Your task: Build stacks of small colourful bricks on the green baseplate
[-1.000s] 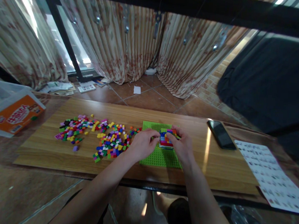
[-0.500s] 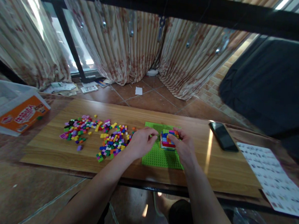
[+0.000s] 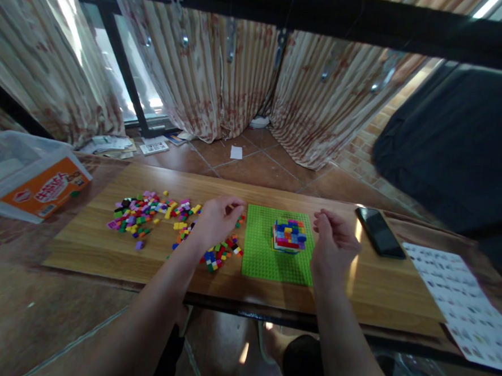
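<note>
A small block-shaped build of toy bricks (image 3: 289, 236) stands on the green baseplate (image 3: 257, 265). Its top mixes blue, orange, purple and yellow, and red and white show on the front. My left hand (image 3: 215, 222) hovers over the right part of the loose brick pile (image 3: 221, 254), thumb and index finger a little apart. Nothing is visible in it, and it covers some of the bricks. Just beyond the baseplate's right edge, my right hand (image 3: 335, 241) is held clear of the build. Its fingers are loosely bent, with no brick showing between them.
A second heap of loose bricks (image 3: 136, 215) lies further left on the wooden board (image 3: 102, 264). The clear plastic bin (image 3: 32, 146) with an orange label stands at the far left. A black phone (image 3: 380, 231) and a printed sheet (image 3: 452, 297) lie on the right.
Both hands have come away from the brick build. My left hand moved left over the loose bricks, and my right hand let go and moved right. The view shifted slightly.
</note>
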